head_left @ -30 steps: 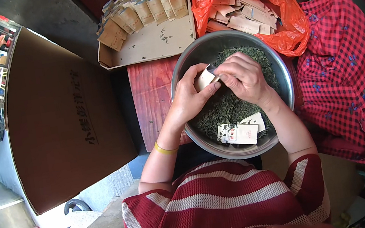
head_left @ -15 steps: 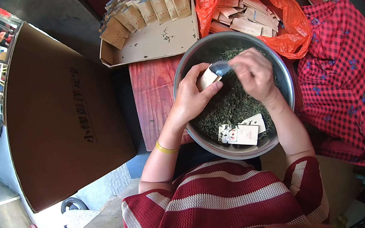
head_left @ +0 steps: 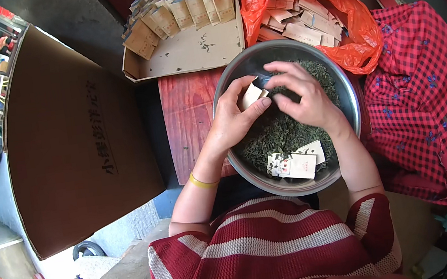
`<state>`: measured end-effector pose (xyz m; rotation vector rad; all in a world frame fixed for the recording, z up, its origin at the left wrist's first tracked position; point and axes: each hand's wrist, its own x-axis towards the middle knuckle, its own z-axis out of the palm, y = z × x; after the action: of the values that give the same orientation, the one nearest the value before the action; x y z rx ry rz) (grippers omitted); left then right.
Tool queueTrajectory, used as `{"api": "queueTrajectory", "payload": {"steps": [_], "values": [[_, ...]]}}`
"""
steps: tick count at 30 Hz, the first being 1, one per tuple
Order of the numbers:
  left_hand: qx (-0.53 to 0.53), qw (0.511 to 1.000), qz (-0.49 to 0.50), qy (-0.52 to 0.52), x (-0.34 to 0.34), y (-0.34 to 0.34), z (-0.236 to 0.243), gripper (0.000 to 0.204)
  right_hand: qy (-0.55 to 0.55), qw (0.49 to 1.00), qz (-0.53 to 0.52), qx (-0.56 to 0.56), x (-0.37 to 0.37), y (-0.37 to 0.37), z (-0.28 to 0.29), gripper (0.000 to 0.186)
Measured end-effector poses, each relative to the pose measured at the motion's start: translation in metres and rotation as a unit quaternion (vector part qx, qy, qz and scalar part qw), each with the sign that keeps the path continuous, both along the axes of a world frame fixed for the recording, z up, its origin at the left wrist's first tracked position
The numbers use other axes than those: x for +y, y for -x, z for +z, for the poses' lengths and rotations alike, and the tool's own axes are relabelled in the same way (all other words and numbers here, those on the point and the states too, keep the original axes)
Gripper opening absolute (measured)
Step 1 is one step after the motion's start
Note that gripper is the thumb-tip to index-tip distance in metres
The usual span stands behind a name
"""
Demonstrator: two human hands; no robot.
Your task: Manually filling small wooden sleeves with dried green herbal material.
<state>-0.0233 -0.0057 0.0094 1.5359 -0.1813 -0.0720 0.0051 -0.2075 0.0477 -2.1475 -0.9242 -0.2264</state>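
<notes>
Daylight glares beyond the left edge of the red wooden table [head_left: 190, 127], bleaching the ground [head_left: 60, 267] white, while the large cardboard box [head_left: 75, 143] is in brown shade. Softer light brightens the paper packet [head_left: 252, 96] and glints off the steel basin [head_left: 351, 116]. Fisheye distortion bows straight lines; black vignetting swallows the view's corners.

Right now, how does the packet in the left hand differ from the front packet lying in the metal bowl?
The held packet is gripped by the left hand; the front packet lies untouched on green leaves. The hand partly covers the held packet, while loose leaf bits lie on the front packet. Both are pale and look like paper.
</notes>
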Motion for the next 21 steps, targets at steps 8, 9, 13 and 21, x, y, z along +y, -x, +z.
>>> {"api": "queueTrajectory", "payload": {"steps": [8,9,13,21], "values": [[-0.030,0.995,-0.083,0.045,-0.005,0.004,-0.002,0.046,-0.015,1.000,0.010,-0.001,-0.001,-0.003,-0.004,0.015],[-0.030,0.995,-0.080,0.045,-0.004,0.004,-0.002,0.046,-0.043,0.999,0.004,-0.005,-0.003,-0.004,-0.003,0.015],[-0.015,0.989,-0.110,-0.098,-0.002,0.006,0.004,0.037,-0.030,0.999,-0.006,0.031,-0.006,-0.004,0.001,0.020],[-0.055,0.983,-0.085,-0.152,-0.004,0.009,0.005,0.033,0.007,0.983,0.098,0.154,-0.014,-0.009,-0.006,0.029]]}}
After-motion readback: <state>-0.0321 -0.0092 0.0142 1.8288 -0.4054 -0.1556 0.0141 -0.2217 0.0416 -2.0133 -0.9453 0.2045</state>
